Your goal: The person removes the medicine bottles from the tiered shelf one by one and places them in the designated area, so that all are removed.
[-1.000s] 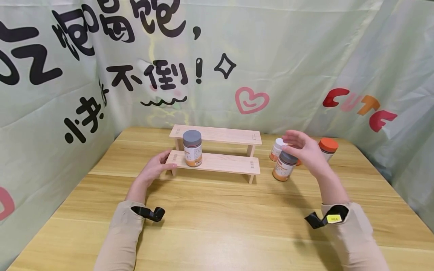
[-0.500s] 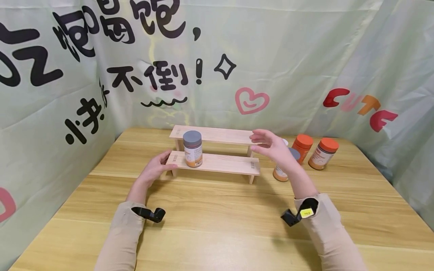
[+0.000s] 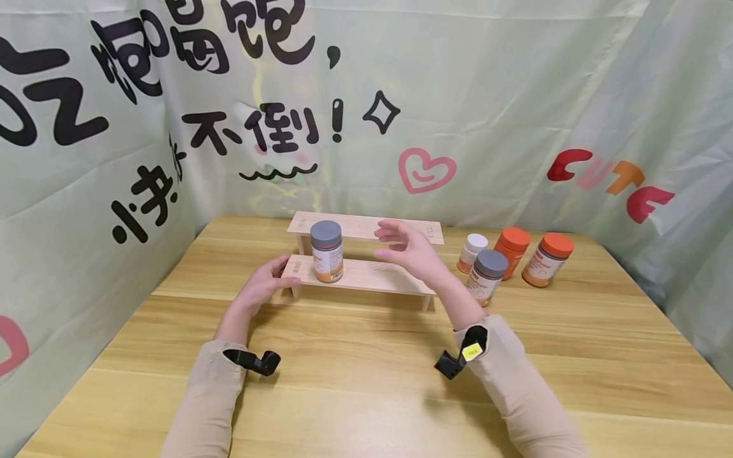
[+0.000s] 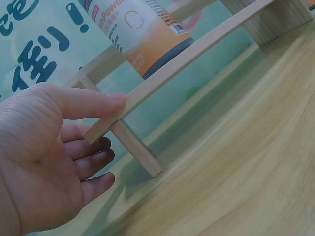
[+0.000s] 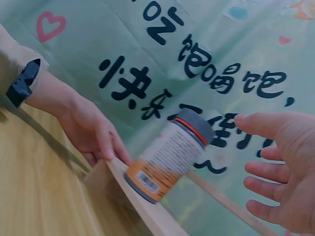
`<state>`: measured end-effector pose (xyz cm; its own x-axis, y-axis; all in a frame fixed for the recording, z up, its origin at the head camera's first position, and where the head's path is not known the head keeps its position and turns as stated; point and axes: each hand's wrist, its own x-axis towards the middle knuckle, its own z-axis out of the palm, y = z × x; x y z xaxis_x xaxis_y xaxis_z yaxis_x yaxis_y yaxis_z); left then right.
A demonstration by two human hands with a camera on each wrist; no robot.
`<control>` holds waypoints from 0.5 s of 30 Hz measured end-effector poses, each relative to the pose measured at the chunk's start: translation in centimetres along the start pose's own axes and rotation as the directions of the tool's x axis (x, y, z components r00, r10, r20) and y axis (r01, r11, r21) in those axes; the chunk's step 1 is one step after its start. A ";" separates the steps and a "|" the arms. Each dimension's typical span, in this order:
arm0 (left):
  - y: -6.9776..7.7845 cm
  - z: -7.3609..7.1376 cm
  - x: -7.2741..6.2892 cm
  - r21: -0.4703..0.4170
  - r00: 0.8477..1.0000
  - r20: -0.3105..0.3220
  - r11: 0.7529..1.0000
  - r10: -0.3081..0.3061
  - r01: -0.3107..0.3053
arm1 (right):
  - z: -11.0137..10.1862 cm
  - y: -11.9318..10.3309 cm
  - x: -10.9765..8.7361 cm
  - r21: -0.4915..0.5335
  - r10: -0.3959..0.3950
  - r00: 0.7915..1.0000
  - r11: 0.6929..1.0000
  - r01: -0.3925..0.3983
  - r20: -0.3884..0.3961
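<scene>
My left hand holds the left end of the lower step of a two-tier wooden shelf. In the left wrist view its thumb lies against the step's edge, the other fingers at its end and below. Upright on that step, near its left end, stands a grey-capped jar with a white and orange label. To the right of the jar, my right hand hovers over the shelf with nothing in it. Its fingers are spread and loosely bent, facing the jar across a gap in the right wrist view.
Right of the shelf stand a small white-capped bottle, another grey-capped jar, an orange jar and an orange-capped jar. A printed curtain hangs behind the wooden table.
My right hand has moved left, from above the grey-capped jar beside the shelf to over the shelf, bringing nothing along. The left hand has stayed in place.
</scene>
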<state>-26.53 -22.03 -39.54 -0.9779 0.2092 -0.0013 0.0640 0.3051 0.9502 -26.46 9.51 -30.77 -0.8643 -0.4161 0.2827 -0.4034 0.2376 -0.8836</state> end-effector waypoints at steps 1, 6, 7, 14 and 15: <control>0.0 0.0 0.0 -0.001 1.000 -0.001 1.000 0.000 0.000 | 0.4 0.0 0.2 0.004 0.003 1.000 1.000 -0.003 -0.001; 0.0 0.0 0.0 -0.002 1.000 -0.009 1.000 -0.006 0.006 | 2.0 0.3 1.4 0.032 0.015 1.000 0.999 -0.014 -0.013; 0.0 0.0 0.0 -0.002 1.000 -0.012 1.000 -0.010 0.010 | 2.3 0.3 1.6 0.041 0.019 1.000 0.999 -0.018 -0.014; 0.1 0.0 0.0 0.001 1.000 -0.005 1.000 -0.011 0.011 | 4.4 0.5 2.7 0.083 0.042 0.999 0.996 -0.040 -0.014; 0.2 0.0 0.0 -0.003 1.000 -0.002 1.000 -0.008 0.008 | 4.6 0.5 2.8 0.081 0.043 0.999 0.996 -0.041 -0.016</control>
<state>-26.49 -21.96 -39.36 -0.9788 0.2045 -0.0084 0.0554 0.3044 0.9509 -27.66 4.42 -32.11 -0.8855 -0.3912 0.2507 -0.3417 0.1827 -0.9219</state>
